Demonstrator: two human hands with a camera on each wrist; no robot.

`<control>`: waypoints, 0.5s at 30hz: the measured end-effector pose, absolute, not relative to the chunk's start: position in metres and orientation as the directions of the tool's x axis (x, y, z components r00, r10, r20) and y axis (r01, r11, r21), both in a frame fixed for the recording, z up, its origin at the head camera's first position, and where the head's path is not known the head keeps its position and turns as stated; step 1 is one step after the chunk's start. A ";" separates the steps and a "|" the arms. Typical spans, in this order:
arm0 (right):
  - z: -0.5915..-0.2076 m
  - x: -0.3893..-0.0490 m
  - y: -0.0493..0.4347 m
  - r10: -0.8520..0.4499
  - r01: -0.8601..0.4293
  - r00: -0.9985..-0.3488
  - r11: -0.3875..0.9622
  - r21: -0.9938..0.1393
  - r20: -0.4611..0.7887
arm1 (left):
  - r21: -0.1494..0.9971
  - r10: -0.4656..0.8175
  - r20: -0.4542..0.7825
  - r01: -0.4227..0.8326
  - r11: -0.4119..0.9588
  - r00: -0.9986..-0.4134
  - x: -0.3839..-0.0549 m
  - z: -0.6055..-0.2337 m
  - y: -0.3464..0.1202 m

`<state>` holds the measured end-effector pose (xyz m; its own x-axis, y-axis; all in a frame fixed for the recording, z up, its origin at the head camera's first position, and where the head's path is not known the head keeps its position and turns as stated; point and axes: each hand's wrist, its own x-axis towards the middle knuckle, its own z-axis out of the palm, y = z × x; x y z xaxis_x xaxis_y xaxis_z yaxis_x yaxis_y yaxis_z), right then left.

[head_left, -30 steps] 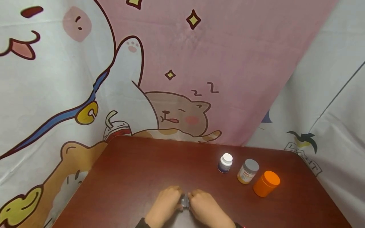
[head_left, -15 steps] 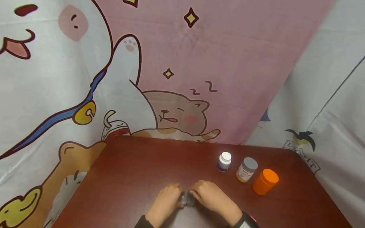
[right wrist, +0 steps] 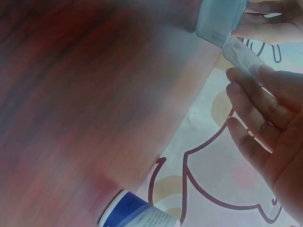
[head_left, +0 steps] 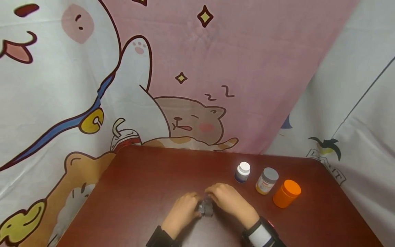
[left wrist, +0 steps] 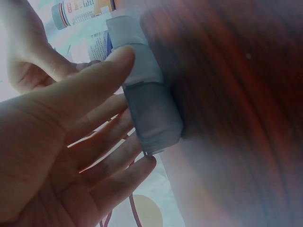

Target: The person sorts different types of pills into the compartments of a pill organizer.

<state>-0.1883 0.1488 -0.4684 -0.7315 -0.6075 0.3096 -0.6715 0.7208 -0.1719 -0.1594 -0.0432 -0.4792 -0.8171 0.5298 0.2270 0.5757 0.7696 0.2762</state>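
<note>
Right hand (head_left: pixel 229 198) had moved toward the far edge of the table (head_left: pixel 148 175), pinching the lid (right wrist: pixel 240 56); left hand (head_left: pixel 183 208) pinched the small grey plastic box (left wrist: pixel 155 113).

Bench (head_left: pixel 145 178): dark red-brown, faint wood grain, dull shine towards near side, far corners rounded. Right half, upright in slanting row: white bottle (head_left: pixel 242 172) with blue lower part farthest, grey-lidded jar (head_left: pixel 266 181) in middle, orange jar (head_left: pixel 286 194) nearest. Near middle: small translucent grey box (head_left: pixel 208 208).
</note>
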 end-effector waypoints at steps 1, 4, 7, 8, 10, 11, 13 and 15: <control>-0.468 -0.187 0.150 -0.603 -0.667 -0.735 0.727 -0.166 0.311 | 0.283 0.527 0.224 0.572 0.770 -0.820 -0.159 -0.479 -0.043; -0.466 -0.182 0.156 -0.587 -0.653 -0.741 0.742 -0.151 0.326 | 0.313 0.509 0.212 0.551 0.773 -0.834 -0.159 -0.477 -0.045; -0.460 -0.175 0.167 -0.570 -0.650 -0.730 0.749 -0.127 0.378 | 0.340 0.486 0.191 0.522 0.782 -0.853 -0.160 -0.473 -0.048; -0.458 -0.172 0.172 -0.563 -0.650 -0.723 0.751 -0.116 0.402 | 0.347 0.478 0.184 0.512 0.786 -0.859 -0.160 -0.473 -0.049; -0.453 -0.166 0.187 -0.546 -0.643 -0.707 0.761 -0.086 0.450 | 0.352 0.467 0.176 0.499 0.792 -0.866 -0.159 -0.471 -0.052; -0.450 -0.163 0.196 -0.530 -0.633 -0.702 0.770 -0.076 0.475 | 0.348 0.464 0.176 0.496 0.796 -0.868 -0.158 -0.470 -0.054; -0.444 -0.157 0.218 -0.490 -0.601 -0.700 0.797 -0.058 0.519 | 0.334 0.458 0.187 0.494 0.803 -0.869 -0.156 -0.470 -0.058; -0.439 -0.151 0.245 -0.433 -0.548 -0.710 0.835 -0.050 0.555 | 0.313 0.452 0.202 0.495 0.810 -0.869 -0.154 -0.469 -0.063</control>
<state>-0.1512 0.2449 -0.4390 -0.7104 -0.4333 0.5546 -0.5481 0.8349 -0.0497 -0.1541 -0.0627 -0.4693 -0.8687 0.4523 0.2022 0.4949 0.8105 0.3134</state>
